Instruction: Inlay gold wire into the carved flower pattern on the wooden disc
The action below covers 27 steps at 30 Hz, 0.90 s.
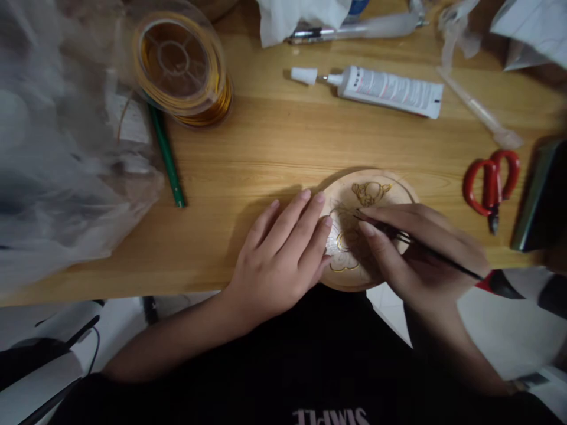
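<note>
A round wooden disc (376,277) lies at the table's front edge, with a line drawing on its face. Gold wire outlines (372,193) follow parts of that drawing near the top, and more gold curves show at its middle and bottom. My left hand (283,254) rests flat with fingers stretched out, their tips on the disc's left side. In my right hand (425,248) is a pair of dark tweezers (436,257), held like a pen, with the tips over the upper middle of the disc. Whether the tips grip anything is too small to tell.
A spool of gold wire (181,65) and a green pencil (166,156) lie at the left beside crumpled plastic (53,147). Further back are a glue tube (392,91) and a clear dropper (481,109). Red-handled cutters (491,186) and a dark flat device (540,195) lie right.
</note>
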Tool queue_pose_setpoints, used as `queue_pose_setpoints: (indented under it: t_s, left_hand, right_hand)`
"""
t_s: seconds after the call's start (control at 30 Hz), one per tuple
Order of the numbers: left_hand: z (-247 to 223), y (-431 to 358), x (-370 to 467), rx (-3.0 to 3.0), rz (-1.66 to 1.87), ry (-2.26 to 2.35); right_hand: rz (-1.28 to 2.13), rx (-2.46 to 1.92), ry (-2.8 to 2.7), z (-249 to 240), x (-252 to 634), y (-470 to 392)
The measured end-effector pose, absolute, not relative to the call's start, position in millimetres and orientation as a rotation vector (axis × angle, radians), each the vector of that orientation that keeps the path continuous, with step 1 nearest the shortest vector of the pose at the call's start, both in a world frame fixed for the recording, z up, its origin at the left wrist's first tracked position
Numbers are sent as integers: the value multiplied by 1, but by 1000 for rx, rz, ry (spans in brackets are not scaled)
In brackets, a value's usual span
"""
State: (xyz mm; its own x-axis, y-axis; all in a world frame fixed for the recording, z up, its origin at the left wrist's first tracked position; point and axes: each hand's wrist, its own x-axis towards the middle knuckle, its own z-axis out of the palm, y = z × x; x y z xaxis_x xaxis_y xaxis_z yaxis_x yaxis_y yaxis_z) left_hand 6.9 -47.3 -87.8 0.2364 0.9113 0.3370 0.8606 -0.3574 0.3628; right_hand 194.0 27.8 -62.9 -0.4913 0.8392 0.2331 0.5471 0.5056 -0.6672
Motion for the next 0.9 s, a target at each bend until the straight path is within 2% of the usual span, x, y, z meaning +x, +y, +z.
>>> queue_pose_setpoints:
  t_s: [0.23,0.9]
  left_hand:
    - [-91,-46,-1,2112,886,1549]
    - [-95,-50,10,2340,790,1675]
  right_hand:
    - [709,-1018,-2265,-64,206,36]
    - [997,-575,-2549,-60,196,77]
